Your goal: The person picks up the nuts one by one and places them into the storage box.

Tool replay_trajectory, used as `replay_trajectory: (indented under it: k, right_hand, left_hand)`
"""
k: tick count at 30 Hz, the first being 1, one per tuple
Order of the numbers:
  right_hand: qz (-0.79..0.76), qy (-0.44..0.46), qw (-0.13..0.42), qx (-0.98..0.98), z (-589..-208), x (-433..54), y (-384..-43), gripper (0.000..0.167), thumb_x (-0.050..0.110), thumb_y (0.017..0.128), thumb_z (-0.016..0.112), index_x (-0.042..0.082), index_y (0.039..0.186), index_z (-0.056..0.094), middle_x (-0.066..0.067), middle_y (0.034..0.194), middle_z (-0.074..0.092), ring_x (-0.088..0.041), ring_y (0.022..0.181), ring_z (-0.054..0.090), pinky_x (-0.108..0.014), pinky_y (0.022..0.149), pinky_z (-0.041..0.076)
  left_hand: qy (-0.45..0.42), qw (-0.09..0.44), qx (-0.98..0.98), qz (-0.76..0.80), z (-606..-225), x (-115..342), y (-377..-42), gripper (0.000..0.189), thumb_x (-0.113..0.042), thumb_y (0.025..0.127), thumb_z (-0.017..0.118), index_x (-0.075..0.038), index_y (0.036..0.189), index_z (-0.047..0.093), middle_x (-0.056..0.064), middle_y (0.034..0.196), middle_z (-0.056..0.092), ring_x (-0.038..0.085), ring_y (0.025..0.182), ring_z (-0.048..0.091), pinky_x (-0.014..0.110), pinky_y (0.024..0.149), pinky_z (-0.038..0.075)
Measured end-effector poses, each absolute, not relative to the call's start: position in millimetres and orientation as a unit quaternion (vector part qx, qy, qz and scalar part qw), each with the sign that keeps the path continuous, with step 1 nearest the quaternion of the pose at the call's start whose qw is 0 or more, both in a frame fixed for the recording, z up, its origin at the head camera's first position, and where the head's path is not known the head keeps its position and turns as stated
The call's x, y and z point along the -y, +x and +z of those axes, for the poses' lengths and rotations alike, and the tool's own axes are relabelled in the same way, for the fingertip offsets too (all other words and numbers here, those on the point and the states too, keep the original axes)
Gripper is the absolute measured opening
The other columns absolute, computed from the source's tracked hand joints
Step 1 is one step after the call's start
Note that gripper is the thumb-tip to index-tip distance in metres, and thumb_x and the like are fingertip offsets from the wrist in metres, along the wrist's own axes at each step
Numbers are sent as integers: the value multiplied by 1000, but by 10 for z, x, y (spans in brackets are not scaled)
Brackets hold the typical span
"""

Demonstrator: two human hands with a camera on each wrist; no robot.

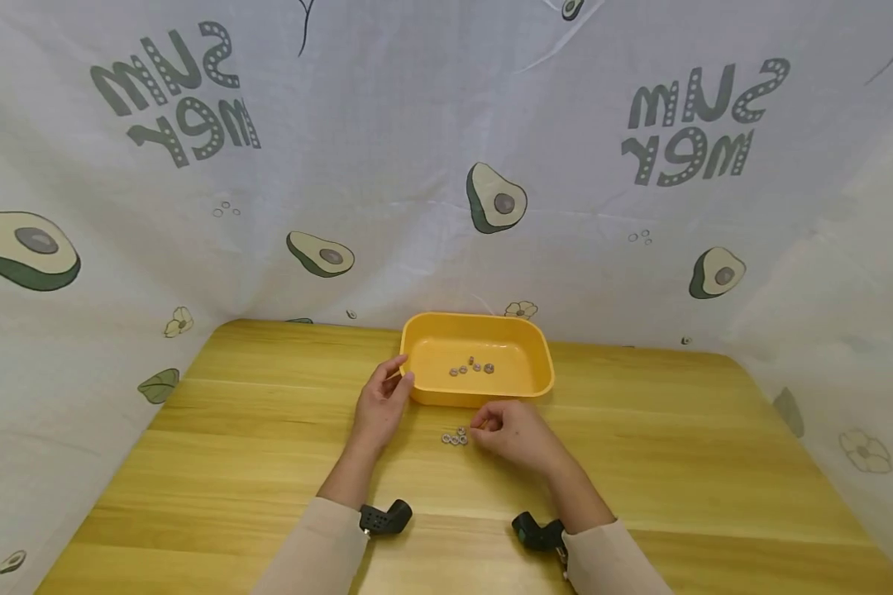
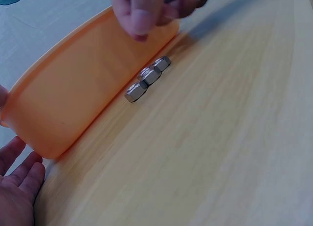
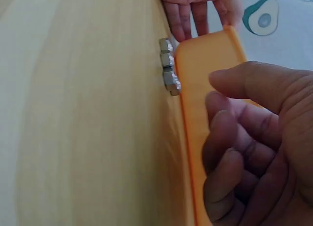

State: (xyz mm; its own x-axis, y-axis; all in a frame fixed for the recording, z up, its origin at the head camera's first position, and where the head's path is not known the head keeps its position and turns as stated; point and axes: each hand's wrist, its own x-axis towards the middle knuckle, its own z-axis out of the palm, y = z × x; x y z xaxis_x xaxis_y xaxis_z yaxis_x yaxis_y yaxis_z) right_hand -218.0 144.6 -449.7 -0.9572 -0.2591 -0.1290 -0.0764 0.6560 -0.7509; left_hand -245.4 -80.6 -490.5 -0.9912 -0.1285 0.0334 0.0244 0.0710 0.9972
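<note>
Head view: right grip point(image 1: 517, 434) narrow, I see nothing held; nuts point(image 1: 455, 440) just left, tray point(image 1: 432, 396) beyond. Left wrist: left grip point(image 2: 19, 187), fingers extended, touches the tray, which a bump could shift. Right wrist: bunched nuts might scatter under a careless pinch.

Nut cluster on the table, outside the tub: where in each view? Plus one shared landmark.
Head: nut cluster mid-width, below centre, just left of the right hand.
Left wrist: nut cluster slightly above centre, below the right hand.
Right wrist: nut cluster upper middle, up and left of the right hand.
Landmark: the tub, yellow in head, orange in both wrist views.
</note>
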Motion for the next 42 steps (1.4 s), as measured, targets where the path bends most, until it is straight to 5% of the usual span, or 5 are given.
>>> replay_trajectory:
  k: [42]
  right_hand:
    - [-362,-159,116,-911,-4653,-1372,-2192,9,16,84,80,16,84,71,6,72,61,-10,67,54,-21,59,44]
  left_hand:
    - [40,54,726,-685,-4924,795,-2462,42,-24,102,62,-14,143,58,11,149,55,31,133,56,45,108,50]
